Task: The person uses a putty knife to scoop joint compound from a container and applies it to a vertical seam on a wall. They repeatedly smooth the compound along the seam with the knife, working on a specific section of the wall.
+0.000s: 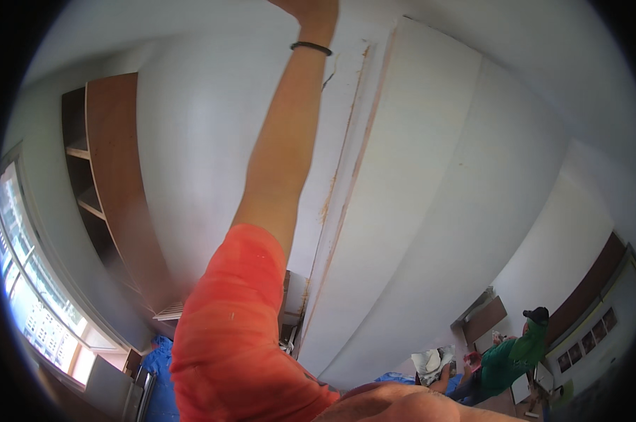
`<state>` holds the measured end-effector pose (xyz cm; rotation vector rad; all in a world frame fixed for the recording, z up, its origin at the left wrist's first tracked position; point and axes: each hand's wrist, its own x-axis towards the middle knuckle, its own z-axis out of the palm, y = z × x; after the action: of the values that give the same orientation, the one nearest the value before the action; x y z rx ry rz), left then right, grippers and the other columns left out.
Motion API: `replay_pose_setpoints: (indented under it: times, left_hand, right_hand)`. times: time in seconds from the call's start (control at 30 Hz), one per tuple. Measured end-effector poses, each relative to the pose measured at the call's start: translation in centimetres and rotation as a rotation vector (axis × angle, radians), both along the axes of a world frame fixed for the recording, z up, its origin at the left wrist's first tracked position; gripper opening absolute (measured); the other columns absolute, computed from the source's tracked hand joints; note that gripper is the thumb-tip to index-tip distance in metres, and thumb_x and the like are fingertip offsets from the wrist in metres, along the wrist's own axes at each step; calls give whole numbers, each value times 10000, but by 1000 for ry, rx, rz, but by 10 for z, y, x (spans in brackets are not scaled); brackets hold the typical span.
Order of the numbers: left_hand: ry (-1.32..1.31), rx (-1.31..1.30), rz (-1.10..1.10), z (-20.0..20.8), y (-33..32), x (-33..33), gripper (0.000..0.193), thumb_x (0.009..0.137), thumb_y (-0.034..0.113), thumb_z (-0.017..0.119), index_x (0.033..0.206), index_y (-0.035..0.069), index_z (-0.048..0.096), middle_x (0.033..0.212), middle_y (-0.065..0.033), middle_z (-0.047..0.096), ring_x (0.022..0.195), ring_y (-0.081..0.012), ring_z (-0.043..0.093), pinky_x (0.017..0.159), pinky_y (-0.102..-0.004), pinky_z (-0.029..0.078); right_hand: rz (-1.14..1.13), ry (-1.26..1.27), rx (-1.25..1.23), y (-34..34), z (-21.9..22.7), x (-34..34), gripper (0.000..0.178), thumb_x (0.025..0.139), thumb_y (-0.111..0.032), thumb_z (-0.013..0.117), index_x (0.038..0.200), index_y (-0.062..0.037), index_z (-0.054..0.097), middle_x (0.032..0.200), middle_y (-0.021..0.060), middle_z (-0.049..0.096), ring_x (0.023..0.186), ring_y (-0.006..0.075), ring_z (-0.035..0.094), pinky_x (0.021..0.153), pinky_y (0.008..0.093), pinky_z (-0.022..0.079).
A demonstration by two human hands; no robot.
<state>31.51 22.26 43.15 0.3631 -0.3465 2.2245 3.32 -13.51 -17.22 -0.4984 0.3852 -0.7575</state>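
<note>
My left arm, in an orange sleeve and with a dark band at the wrist, reaches high up in front of a pale wall [212,141]. At the upper edge only the base of my left hand [309,10] shows; its fingers and anything in them are cut off. Low at the right, what appears to be my right hand [441,380] grips a grey, flat thing bearing a white, paste-like mass [428,362]. Bare skin very close to the camera hides the arm behind it. Beside my raised arm, a rough, chipped seam [330,190] runs down the wall.
A pale box-like projection [416,141] stands right of the seam. A tall brown shelf unit [117,155] and a bright window [33,274] are at left. Blue sheeting [159,373] lies low. A person in green [509,366] stands at lower right, holding something pink.
</note>
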Motion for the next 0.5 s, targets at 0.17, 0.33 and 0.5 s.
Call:
replay_pose_setpoints:
  times: [0.17, 0.33, 0.5]
  left_hand:
    - [31, 115, -150, -12, -139, -21, 708, 927, -48, 492, 1586, -49, 232, 1554, -338, 300, 1403, -495, 327, 1182, -556, 244]
    - [200, 175, 93, -17, -248, -34, 717, 883, -77, 486, 1560, -89, 253, 1540, -368, 310, 1435, -518, 295, 1187, -577, 248]
    - [-53, 577, -311, -96, -230, -22, 699, 902, -76, 464, 1572, -61, 266, 1588, -280, 339, 1464, -444, 322, 1205, -517, 288]
  right_hand:
    - [-154, 29, 17, -14, -11, -36, 528, 1042, -361, 538, 1444, -21, 506, 1392, 133, 604, 1233, 295, 624, 984, 429, 547]
    - [-149, -30, 27, -22, -32, -49, 530, 1045, -361, 533, 1450, -19, 500, 1394, 135, 601, 1240, 299, 618, 995, 431, 535]
    - [-175, 82, 24, -15, -13, -43, 525, 1053, -369, 517, 1453, -29, 492, 1376, 125, 613, 1220, 289, 631, 975, 417, 545]
